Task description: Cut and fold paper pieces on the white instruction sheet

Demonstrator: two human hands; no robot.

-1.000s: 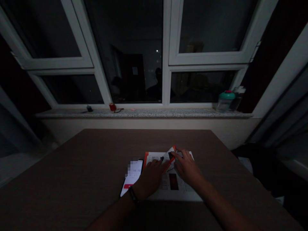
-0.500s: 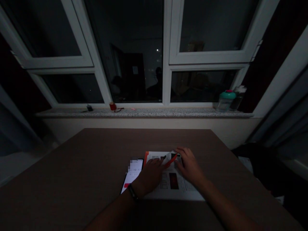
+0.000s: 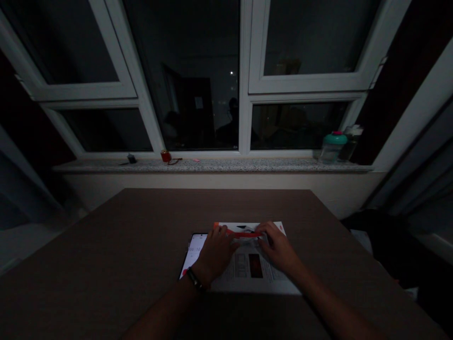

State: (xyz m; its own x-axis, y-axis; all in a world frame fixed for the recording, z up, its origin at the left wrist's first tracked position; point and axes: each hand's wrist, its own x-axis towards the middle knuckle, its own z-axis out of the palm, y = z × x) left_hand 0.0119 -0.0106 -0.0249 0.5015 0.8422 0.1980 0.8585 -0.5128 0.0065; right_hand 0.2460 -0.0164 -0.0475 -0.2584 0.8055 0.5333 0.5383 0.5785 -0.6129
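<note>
A printed sheet or booklet point(image 3: 247, 283) with an orange corner lies on the brown table point(image 3: 159, 212). Over its upper part, a red strip point(image 3: 244, 234) on a clear, crinkled piece, perhaps a plastic bag, stretches level between my hands. My left hand point(image 3: 215, 250), with a dark band at the wrist, pinches its left end. The right end is in the fingers of my right hand point(image 3: 276, 243). A lit phone point(image 3: 194, 250) lies beside the booklet, partly hidden by my left hand.
Behind the table runs a stone windowsill point(image 3: 226, 165) under dark windows. On it stand a teal-lidded bottle point(image 3: 332, 147), a clear bottle point(image 3: 351, 141), a small red object point(image 3: 165, 156) and a small dark object point(image 3: 131, 158). Dark cloth point(image 3: 385, 231) lies at the right.
The red strip has gone from slanted to level and is more stretched out. My left hand has moved left and up, while my right hand has dropped slightly.
</note>
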